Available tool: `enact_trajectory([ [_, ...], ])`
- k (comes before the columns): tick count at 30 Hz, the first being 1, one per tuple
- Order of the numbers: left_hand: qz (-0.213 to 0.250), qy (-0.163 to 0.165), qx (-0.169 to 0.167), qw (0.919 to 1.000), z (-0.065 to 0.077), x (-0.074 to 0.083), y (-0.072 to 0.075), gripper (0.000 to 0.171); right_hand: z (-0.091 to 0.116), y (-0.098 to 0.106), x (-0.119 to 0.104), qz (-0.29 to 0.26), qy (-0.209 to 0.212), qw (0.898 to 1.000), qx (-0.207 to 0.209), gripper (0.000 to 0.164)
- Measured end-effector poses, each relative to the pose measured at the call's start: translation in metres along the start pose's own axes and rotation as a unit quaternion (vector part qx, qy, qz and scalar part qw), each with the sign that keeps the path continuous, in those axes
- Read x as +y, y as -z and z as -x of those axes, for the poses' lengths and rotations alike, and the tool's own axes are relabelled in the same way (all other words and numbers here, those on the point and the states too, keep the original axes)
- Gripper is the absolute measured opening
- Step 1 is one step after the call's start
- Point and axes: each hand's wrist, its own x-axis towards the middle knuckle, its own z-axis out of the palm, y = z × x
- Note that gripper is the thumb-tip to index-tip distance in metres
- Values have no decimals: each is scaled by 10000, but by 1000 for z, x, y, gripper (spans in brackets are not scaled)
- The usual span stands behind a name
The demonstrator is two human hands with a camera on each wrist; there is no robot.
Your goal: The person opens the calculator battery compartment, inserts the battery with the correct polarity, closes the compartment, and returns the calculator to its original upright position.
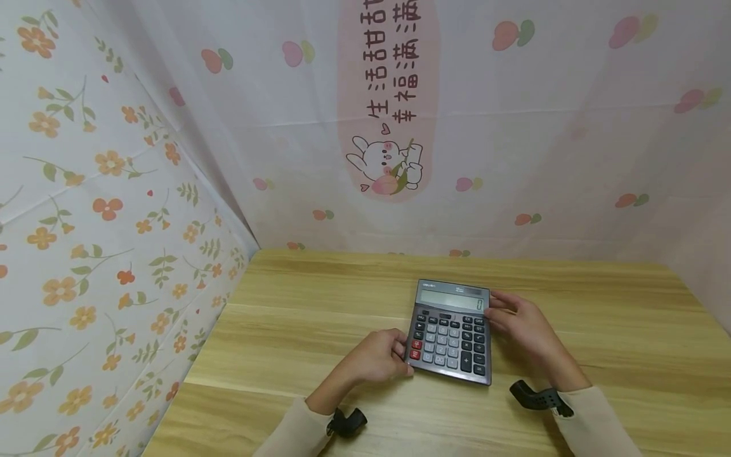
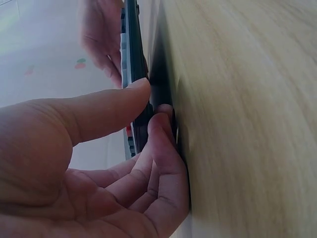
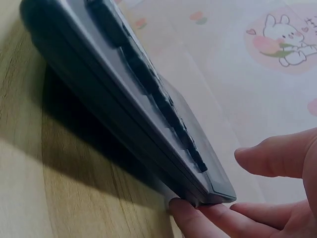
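A dark grey calculator [image 1: 450, 333] with a display reading 0, grey and black keys and two red keys faces up over the wooden table. My left hand [image 1: 378, 357] grips its lower left edge. In the left wrist view that thumb [image 2: 116, 110] lies along the edge of the calculator [image 2: 134, 59], and the curled fingertips reach into the gap beneath. My right hand [image 1: 526, 327] is at the upper right side. In the right wrist view its fingers touch the edge of the calculator [image 3: 124, 106] from below, the thumb [image 3: 272, 154] standing apart from it.
The wood-grain table [image 1: 297, 311] extends around the hands. A floral cloth [image 1: 108, 209] hangs at the left, and a pale curtain with a printed rabbit [image 1: 384, 158] rises behind the far edge. Each wrist wears a black camera band [image 1: 539, 397].
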Motion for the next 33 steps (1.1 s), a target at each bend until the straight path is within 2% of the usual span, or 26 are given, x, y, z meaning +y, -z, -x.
enact_trajectory([
  [8,-68,-20,-28,10000,1,1,0,43,-1,-2,1,-371,-50,9990,-247,72],
  [16,-488,-125,46,9987,1,0,-1,44,-1,-1,1,-622,-54,9973,-388,73],
  [22,-883,-235,137,9957,2,1,-2,46,-1,0,0,-616,37,9970,-465,74],
  [33,-1087,-262,189,9935,2,1,-3,48,3,1,-3,-667,50,9951,-729,71],
])
